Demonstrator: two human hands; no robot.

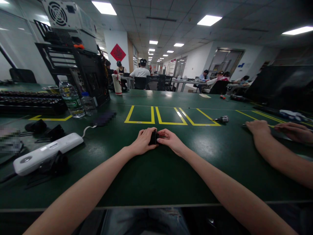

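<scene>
A small black block-like part [153,138], its exact kind too small to make out, is held just above or on the green table in front of me. My left hand [143,142] is closed around its left side, with the thumb below and the fingers over the top. From the other side, the fingertips of my right hand [170,140] are pinched at the part's right edge. My fingers cover much of it. Beyond both hands, yellow tape outlines [171,123] mark the green table [156,176].
A white power strip [51,151] and black parts [55,132] lie at left. Behind them stand a water bottle [70,98] and a black computer case [90,75]. At right, a co-worker's hands [260,127] hold a thin rod. A metal-ended item [222,119] lies near the tape.
</scene>
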